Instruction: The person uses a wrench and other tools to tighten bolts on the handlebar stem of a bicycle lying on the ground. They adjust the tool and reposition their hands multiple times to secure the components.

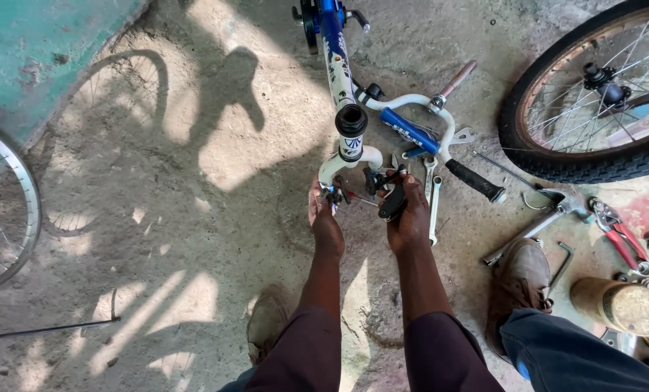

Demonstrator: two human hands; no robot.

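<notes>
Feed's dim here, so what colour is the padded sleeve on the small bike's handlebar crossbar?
Blue, with pale markings: the padded sleeve shows best in the head view.

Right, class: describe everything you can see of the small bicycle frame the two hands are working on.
The small bicycle frame is blue and white, looks like painted metal and lies on the concrete floor. Its black head tube opening faces the camera above a white fork. The left hand grips one fork end and the right hand holds a black part at the other. White handlebars lie beside it.
</notes>
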